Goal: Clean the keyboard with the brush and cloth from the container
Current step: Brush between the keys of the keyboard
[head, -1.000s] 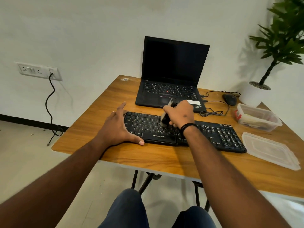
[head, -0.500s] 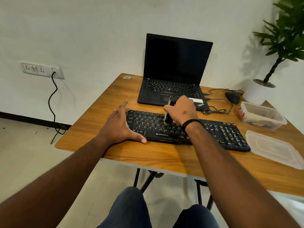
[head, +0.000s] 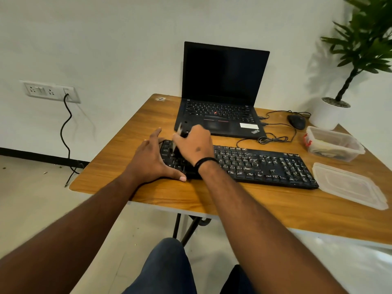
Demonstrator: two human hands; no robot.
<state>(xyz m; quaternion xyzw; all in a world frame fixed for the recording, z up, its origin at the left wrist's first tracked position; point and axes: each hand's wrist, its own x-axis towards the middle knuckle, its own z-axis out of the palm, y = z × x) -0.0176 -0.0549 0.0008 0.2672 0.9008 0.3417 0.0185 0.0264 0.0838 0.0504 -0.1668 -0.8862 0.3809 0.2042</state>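
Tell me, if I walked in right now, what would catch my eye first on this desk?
Two bare hands over the left end of a black keyboard: the left hand braces its edge while the right hand grips a brush over the keys. Behind stands an open laptop with a dark screen. At the right edge sit an open plastic container and its lid.
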